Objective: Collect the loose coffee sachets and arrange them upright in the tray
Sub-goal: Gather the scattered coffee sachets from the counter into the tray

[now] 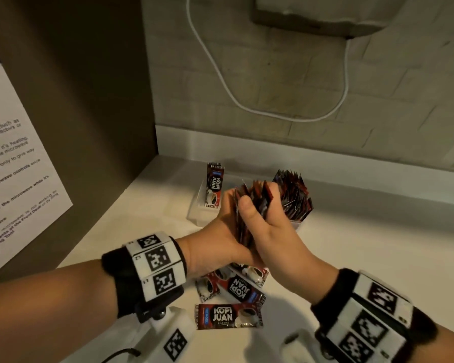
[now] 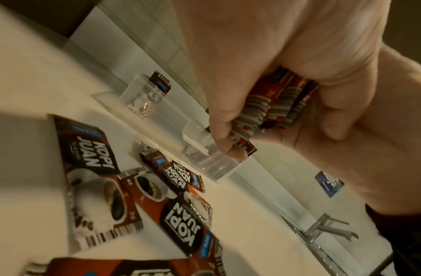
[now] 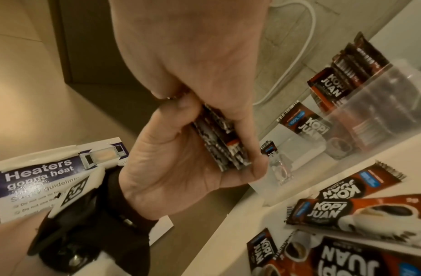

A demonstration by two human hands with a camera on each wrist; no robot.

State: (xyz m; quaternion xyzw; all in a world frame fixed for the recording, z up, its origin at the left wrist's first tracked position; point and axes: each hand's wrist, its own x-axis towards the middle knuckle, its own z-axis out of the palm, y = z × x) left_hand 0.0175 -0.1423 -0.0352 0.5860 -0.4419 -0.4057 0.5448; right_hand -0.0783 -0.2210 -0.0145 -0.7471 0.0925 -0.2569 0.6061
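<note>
Both hands clasp one thick bundle of red-and-black Kopi Juan sachets [image 1: 249, 208] on edge above the white counter. My left hand [image 1: 218, 226] presses the bundle's left side; my right hand [image 1: 268, 205] wraps it from the right, thumb on the near face. The bundle [image 2: 275, 104] shows edge-on between the fingers, as does the bundle [image 3: 221, 147] from the other wrist. Just behind stands the clear tray [image 1: 198, 213]: one upright sachet [image 1: 215, 186] on its left, a packed upright cluster [image 1: 295, 195] on its right. Several loose sachets [image 1: 228, 315] lie flat below my wrists.
A dark cabinet side with a paper notice [image 1: 13, 163] walls off the left. A white cable [image 1: 220, 74] hangs on the tiled back wall. A chrome faucet [image 2: 327, 229] stands further along the counter. The tray's middle compartment [image 3: 296, 149] holds nothing.
</note>
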